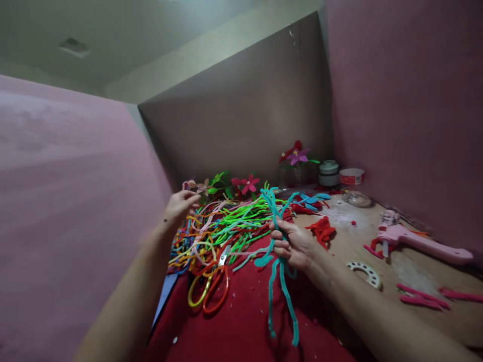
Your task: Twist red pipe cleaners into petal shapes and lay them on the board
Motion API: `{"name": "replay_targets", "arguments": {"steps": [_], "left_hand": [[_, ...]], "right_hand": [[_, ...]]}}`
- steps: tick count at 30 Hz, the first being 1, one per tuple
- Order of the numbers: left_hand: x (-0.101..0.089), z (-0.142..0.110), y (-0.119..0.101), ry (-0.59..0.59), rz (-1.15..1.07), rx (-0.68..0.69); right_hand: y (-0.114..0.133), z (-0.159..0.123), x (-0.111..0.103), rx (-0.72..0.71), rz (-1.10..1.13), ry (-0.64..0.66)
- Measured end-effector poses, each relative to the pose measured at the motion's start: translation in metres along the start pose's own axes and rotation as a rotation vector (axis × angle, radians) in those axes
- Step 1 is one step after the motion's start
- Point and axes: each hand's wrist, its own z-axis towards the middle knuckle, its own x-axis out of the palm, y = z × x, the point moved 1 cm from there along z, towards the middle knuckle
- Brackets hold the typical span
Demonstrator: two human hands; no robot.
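My right hand (292, 244) is closed round a bunch of turquoise pipe cleaners (284, 286). Their upper ends fan out above the fist and two long ends hang below it. At the left, my left hand (183, 206) is over the edge of a heap of pipe cleaners, its fingers stretched to the right and nothing visible in them. The heap has bright green pipe cleaners (241, 216) along with pink, orange, yellow and blue ones. Scissors (216, 291) with orange and yellow handles lie in front of the heap on a red cloth (241, 327).
A pink glue gun (426, 244) lies on the right side of the table, near a white ring with holes (365, 274) and pink pipe cleaner pieces (422, 296). Behind are pipe cleaner flowers (249, 184), a grey-green jar (329, 173) and a tape roll (352, 176).
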Motion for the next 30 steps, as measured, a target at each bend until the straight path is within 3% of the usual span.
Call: {"name": "replay_targets", "arguments": {"steps": [1,3,5,6,10,14,17,20,25,28,30], "left_hand": [[0.022,-0.022,0.000,0.140,-0.016,-0.053],[0.064,-0.068,-0.004,0.530,-0.131,-0.189],[0.095,-0.101,-0.011,0.684,-0.127,-0.231],[0.106,-0.110,-0.015,0.682,-0.105,-0.183],[0.123,-0.106,-0.020,0.408,0.086,0.097],[0.128,-0.092,-0.014,0.327,0.193,0.189],[0.124,-0.092,-0.016,0.239,0.157,0.193],[0.115,-0.099,-0.026,0.283,0.069,0.112],[0.114,-0.117,-0.032,0.516,-0.080,-0.055],[0.122,-0.126,-0.021,0.528,-0.031,-0.037],[0.124,-0.127,-0.016,0.475,0.072,0.061]], "right_hand": [[-0.001,0.001,0.000,-0.018,-0.003,-0.012],[-0.004,0.004,-0.002,-0.050,-0.012,-0.033],[-0.006,0.006,-0.003,-0.083,-0.024,-0.037],[-0.007,0.007,-0.004,-0.103,-0.041,-0.039],[-0.011,0.005,-0.001,-0.187,-0.189,-0.092],[-0.020,0.001,0.007,-0.245,-0.293,-0.123],[-0.021,0.000,0.010,-0.254,-0.249,-0.124],[-0.010,0.000,0.010,-0.327,-0.174,-0.167],[0.002,-0.001,0.012,-0.469,-0.169,-0.121],[-0.003,0.000,0.013,-0.433,-0.199,-0.059],[-0.007,0.000,0.012,-0.380,-0.200,-0.014]]}}
